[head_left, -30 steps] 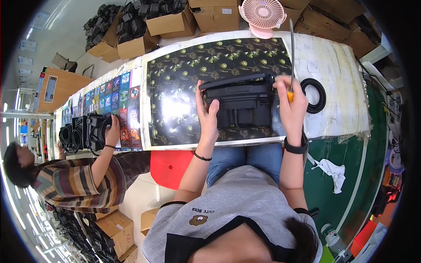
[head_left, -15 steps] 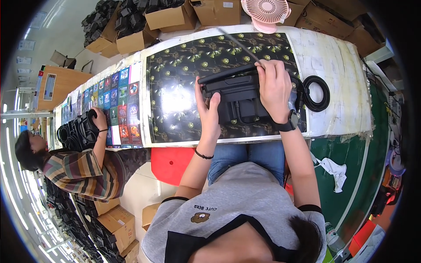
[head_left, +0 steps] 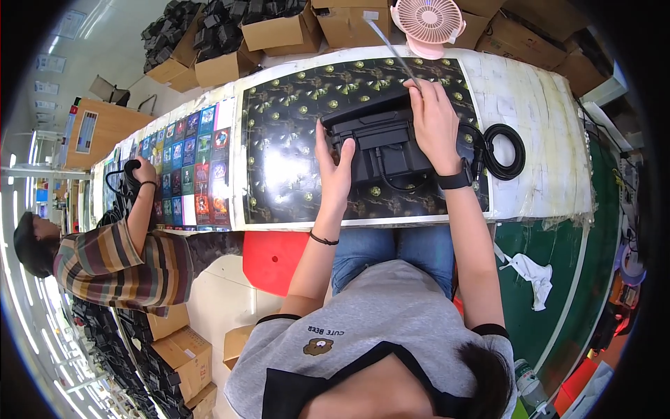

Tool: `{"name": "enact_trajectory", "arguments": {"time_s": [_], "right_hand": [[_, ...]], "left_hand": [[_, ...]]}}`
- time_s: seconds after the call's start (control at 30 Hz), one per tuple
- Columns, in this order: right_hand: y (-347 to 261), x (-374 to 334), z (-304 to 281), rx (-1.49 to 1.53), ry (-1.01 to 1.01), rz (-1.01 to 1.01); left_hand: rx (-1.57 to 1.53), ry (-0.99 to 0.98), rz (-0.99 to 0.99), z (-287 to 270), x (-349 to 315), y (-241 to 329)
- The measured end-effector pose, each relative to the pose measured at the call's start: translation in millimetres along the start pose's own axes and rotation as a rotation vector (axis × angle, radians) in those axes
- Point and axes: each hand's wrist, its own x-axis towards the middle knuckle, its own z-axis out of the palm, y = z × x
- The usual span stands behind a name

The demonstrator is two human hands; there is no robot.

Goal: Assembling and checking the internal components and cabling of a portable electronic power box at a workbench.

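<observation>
Where the dark patterned mat [head_left: 279, 129] covers the middle of the white table [head_left: 548, 91], I see the black box [head_left: 399, 155] lying on the right half of this mat. My left hand [head_left: 335, 171] is held wide at the left end of the box, the thumb on its near face and the fingers around the side, so I read it as a hold on the box. My right hand [head_left: 437, 129] lies over the right end, with fingers closed narrow about a thin metal rod [head_left: 392, 47]; this rod points away and to the left, and in my view its tip passes beyond the far edge of the mat. What the palm hides, I cannot tell. A long black strip [head_left: 364, 107] runs slantwise on the far side of the box, above the mat. Just beyond the right edge of the mat lies a coil of black cable [head_left: 519, 150], and some of it comes back onto the mat toward the box. Past the far edge of the mat stands a pink fan [head_left: 428, 21], with open cardboard boxes [head_left: 283, 35] behind. Directly left of the mat are rows of colourful cards [head_left: 188, 157], and farther left a co-worker in a striped shirt [head_left: 105, 258] has one hand [head_left: 144, 171] on black cable loops. Below the near edge of the mat, I notice a red seat [head_left: 272, 262].
</observation>
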Motion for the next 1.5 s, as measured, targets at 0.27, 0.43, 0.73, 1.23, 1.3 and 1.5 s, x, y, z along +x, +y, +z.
{"name": "enact_trajectory", "arguments": {"time_s": [0.27, 0.43, 0.73, 1.23, 1.3, 1.5], "right_hand": [[4, -44, -32, 0.351, 0.082, 0.315], [1, -63, -42, 0.247, 0.115, 0.265], [23, -142, -29, 0.403, -0.104, 0.402], [5, -157, -85, 0.261, -0.005, 0.272], [6, -158, -91, 0.244, -0.005, 0.246], [0, -156, -98, 0.214, -0.065, 0.236]], "left_hand": [[1.094, -0.333, 0.883, 7, 8, 33], [1.096, -0.265, 0.764, 15, 23, 28], [1.051, -0.159, 0.778, 14, 43, 18], [1.347, -0.154, 0.882, 27, 42, 35], [1.386, -0.116, 0.845, 34, 48, 40], [1.375, -0.066, 0.819, 38, 60, 41]]}}
